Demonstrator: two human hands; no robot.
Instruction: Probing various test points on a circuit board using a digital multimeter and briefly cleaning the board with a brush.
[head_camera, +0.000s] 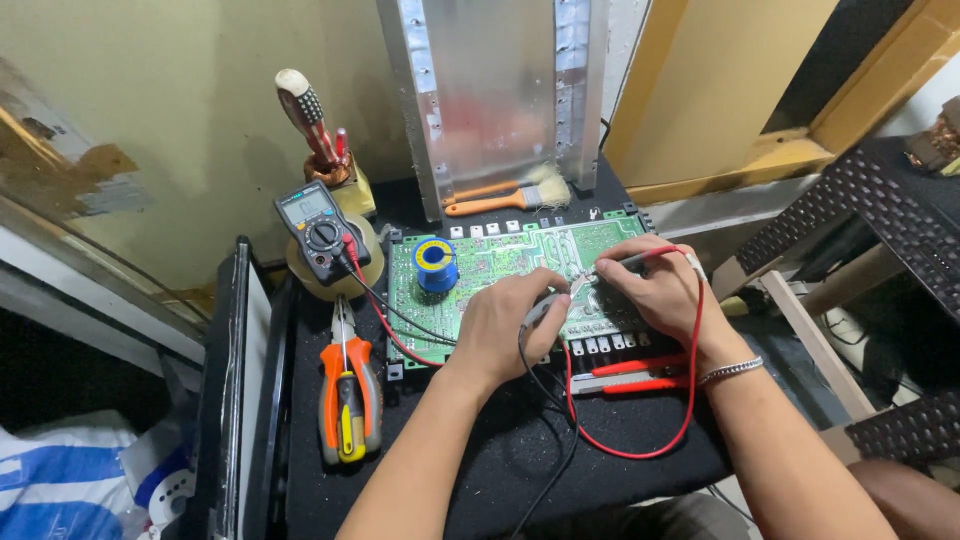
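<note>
Black mat (500, 470) bears green circuit board (500, 265); left hand (500, 325) and right hand (655, 290) each pinch a probe (630, 262) on it.

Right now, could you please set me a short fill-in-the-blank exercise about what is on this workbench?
1. Both hands, the left hand and the right hand, press probes onto the ____ circuit board.
2. The lead looping past the right wrist is ____.
3. The multimeter leans to the ____ of the board.
4. On the board stands a ____ spool of solder.

Missing words: green; red; left; blue
</note>
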